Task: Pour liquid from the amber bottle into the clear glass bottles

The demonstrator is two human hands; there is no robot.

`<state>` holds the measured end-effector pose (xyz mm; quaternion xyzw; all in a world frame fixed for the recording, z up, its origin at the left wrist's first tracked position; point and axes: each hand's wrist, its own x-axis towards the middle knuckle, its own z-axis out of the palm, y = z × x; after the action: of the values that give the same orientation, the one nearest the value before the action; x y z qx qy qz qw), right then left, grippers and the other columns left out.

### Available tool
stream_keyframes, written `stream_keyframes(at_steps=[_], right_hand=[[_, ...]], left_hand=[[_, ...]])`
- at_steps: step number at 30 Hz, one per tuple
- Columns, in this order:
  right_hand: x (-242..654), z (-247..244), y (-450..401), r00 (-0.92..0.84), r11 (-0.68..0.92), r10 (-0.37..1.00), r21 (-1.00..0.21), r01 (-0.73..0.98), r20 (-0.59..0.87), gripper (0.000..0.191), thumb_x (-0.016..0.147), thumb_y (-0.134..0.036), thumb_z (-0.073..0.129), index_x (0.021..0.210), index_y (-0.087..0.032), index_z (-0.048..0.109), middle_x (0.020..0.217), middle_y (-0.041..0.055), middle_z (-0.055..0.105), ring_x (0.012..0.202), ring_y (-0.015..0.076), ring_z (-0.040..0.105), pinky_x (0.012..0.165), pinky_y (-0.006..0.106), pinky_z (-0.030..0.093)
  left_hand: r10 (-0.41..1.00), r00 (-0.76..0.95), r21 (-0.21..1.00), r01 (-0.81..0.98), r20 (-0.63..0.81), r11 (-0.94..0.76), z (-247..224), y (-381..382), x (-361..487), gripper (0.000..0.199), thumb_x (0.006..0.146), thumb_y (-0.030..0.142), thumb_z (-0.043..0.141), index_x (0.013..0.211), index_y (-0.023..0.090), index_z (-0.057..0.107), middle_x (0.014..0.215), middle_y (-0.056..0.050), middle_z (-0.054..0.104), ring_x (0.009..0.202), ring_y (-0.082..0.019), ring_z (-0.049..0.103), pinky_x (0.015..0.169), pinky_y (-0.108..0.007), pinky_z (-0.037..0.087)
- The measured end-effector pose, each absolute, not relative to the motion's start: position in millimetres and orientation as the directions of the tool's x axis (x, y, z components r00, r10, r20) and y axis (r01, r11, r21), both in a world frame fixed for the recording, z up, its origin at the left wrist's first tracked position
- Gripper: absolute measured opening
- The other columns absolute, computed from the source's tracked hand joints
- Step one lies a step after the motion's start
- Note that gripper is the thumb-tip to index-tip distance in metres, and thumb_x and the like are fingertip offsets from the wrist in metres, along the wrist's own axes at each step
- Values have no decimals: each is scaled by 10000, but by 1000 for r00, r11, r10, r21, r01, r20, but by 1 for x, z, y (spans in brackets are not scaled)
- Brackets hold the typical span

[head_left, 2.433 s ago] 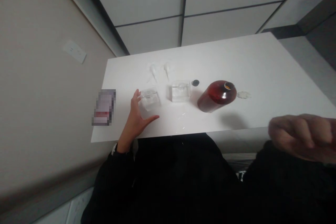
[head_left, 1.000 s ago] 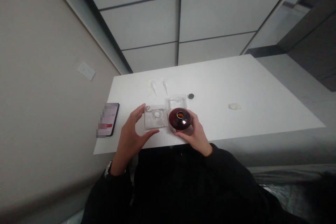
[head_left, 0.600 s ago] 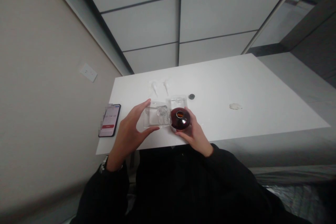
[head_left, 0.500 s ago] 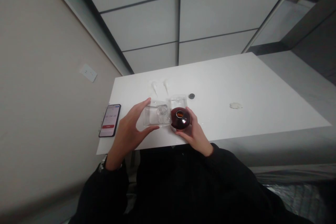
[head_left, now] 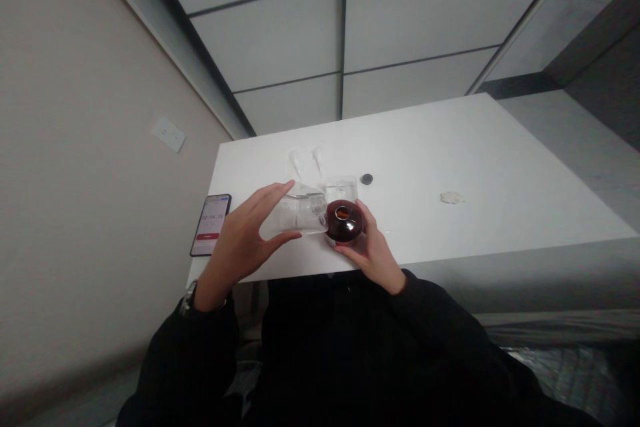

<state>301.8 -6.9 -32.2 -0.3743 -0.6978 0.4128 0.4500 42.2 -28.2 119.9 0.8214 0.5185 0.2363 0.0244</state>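
My left hand (head_left: 245,230) grips a clear plastic box (head_left: 303,212), fingers along its far edge and thumb along its near edge. Inside the box are clear, shiny details that are too blurred to name. Against its right side rests a dark red, glossy round bottle (head_left: 344,221) with a small round opening facing up. My right hand (head_left: 370,250) wraps around the bottle from the right, thumb at the near side. Just behind the bottle lies a second clear plastic container (head_left: 341,185), partly hidden by it.
Two white plastic pieces with thin stems, a left one (head_left: 295,161) and a right one (head_left: 317,159), lie at the back. Nearby is a small dark round cap (head_left: 367,179). A crumpled whitish piece (head_left: 451,197) lies right; a phone (head_left: 211,225) lies left on the white table (head_left: 415,147).
My left hand has turned slightly, its fingertips shifting right along the clear box's far edge. The bottle and my right hand have hardly moved. The view has shifted a little.
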Motion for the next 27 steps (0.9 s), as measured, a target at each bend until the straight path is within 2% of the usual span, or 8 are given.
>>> stream_keyframes(at_steps=[7, 16, 27], right_hand=[[301, -30, -7, -317, 396, 888, -904, 162, 332, 1007, 897, -494, 828, 1704, -313, 254, 1676, 158, 492, 1551, 364, 483, 1289, 608, 385], [300, -23, -8, -341, 441, 868, -876, 196, 361, 1046, 930, -436, 791, 1735, -297, 139, 1684, 173, 478, 1537, 366, 502, 1259, 622, 423], [300, -26, -7, -363, 414, 873, -889, 195, 327, 1058, 924, -455, 806, 1736, -315, 144, 1693, 151, 472, 1546, 351, 492, 1272, 601, 409]], left_hand=[[863, 384, 255, 844, 327, -472, 126, -26, 41, 725, 980, 575, 698, 1605, 281, 476, 1516, -124, 657, 1397, -320, 641, 1157, -494, 566], [821, 477, 152, 828, 314, -539, 141, -19, 37, 727, 1006, 615, 625, 1622, 264, 461, 1501, -150, 659, 1367, -335, 657, 1107, -502, 594], [833, 502, 163, 824, 233, -543, 156, -15, 41, 626, 1022, 530, 646, 1589, 300, 510, 1529, -131, 640, 1405, -341, 620, 1152, -546, 550]])
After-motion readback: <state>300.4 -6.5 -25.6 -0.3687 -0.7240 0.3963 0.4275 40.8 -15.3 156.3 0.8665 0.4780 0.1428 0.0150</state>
